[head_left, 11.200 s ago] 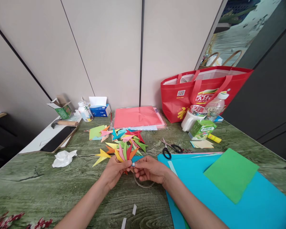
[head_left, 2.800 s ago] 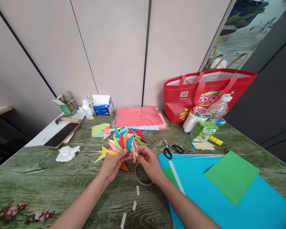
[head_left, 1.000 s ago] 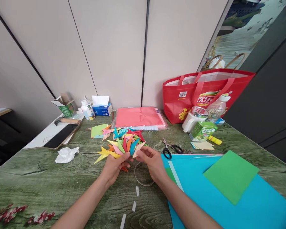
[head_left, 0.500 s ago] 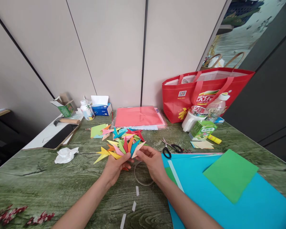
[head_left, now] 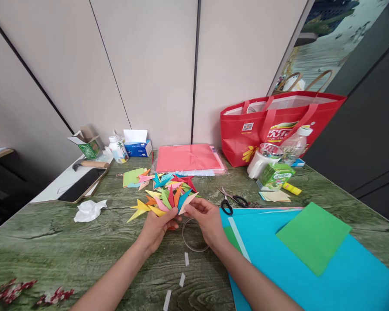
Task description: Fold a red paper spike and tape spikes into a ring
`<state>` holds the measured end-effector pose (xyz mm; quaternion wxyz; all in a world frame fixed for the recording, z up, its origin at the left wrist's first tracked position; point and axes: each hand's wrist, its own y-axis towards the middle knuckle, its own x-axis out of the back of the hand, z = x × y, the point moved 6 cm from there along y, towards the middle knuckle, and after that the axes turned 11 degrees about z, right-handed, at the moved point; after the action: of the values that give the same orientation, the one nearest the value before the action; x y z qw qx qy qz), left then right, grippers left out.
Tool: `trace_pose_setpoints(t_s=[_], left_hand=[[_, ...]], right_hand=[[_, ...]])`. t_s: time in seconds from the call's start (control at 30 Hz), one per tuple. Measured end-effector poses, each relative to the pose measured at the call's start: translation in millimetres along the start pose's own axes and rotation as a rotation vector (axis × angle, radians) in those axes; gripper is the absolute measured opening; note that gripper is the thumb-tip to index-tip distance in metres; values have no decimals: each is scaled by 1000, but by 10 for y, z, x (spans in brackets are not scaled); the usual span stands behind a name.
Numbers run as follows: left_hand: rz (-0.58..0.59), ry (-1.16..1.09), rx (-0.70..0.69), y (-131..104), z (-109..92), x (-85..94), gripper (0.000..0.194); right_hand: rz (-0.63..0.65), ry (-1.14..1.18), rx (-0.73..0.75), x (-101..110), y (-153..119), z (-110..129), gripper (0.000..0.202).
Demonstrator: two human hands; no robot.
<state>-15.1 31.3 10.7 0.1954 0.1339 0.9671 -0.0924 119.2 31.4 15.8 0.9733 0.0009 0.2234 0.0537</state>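
Between my hands is a fan of folded paper pieces (head_left: 171,198) in yellow, pink, green, red, orange and blue, with a pale peach piece (head_left: 187,202) at its right end. My left hand (head_left: 158,226) grips the fan from below, thumb on the front near the blue piece. My right hand (head_left: 207,218) pinches the peach piece between thumb and fingertips. Other folded pieces (head_left: 160,180) lie behind the fan, partly hidden by it. A roll of tape (head_left: 183,235) lies flat under my right wrist, partly covered. Several short white strips (head_left: 182,280) lie on the table in front.
Black-handled scissors (head_left: 227,205) lie right of my hands, beside blue sheets (head_left: 269,259) with a green square (head_left: 314,237) on top. Behind stand a red bag (head_left: 243,142), a white mug (head_left: 256,165) and a green box (head_left: 275,177). A phone (head_left: 84,185) and crumpled tissue (head_left: 90,211) lie left.
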Motion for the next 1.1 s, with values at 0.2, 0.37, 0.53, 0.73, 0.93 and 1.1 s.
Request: trace_pose_setpoints(t_s=[0.2,0.37,0.53,0.73,0.93,1.1], left_hand=[[-9,-18,-3,7,-3,-5,25],[-15,-26,-2,0,-15,-26,25],[-19,-34,9,-16,-18,-39,25],[-11,-37,9,-10,-4,-34,25],[-73,-24,37,-14,20,-15,24],[-86,-44,10,-19,19,-29,24]], right_hand=[[6,-21,1,-9,-4,-20,23],[14,-30,28,-3,-3,-46,20],[11,-64,42,7,1,-49,21],[9,-90,70,-9,-9,-19,17],[-37,-144,92,-11,-36,-12,19],[-40,-138,85,-20,-46,-18,20]])
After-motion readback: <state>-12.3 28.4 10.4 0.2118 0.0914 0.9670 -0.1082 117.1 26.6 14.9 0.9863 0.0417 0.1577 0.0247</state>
